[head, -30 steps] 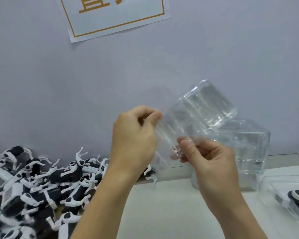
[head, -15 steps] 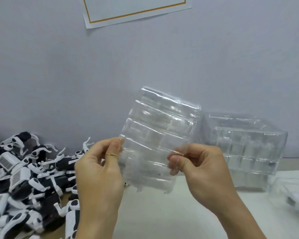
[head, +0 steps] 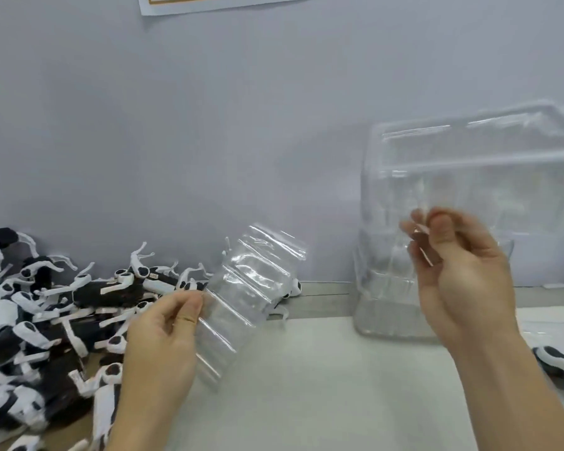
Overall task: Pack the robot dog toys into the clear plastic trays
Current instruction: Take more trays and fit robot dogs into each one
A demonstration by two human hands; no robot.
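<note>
Left hand (head: pixel 163 333) low and near, thumb and fingers pinching the near-left edge of a clear plastic tray (head: pixel 248 297). That tray is off the worktop (head: pixel 323 385), tilted, ribbed pockets visible, its far end angled up and to the right.

Right hand (head: pixel 459 271) higher, to the right, fingers curled with thumb against fingertips. Motion-blurred; looks like it's pinching a second clear tray (head: pixel 469 164), large and blurred, raised in front of the wall. Grip point hard to make out through the clear plastic.

Below and behind that hand, a stack of clear trays (head: pixel 385 307) sits on the worktop near its back edge.

Left side: heap of black-and-white robot dog toys (head: pixel 46 320), loose, legs pointing every way, running from the near-left corner back to the wall. A few reach behind the left-hand tray.

Far right edge: one more robot dog toy (head: pixel 557 362) lying on the worktop, partly cut off by the frame. Can't tell if it's in a tray.

Back: plain grey wall (head: pixel 209 125), with the bottom edge of a white paper sign (head: pixel 209 3), orange border, at the top.
</note>
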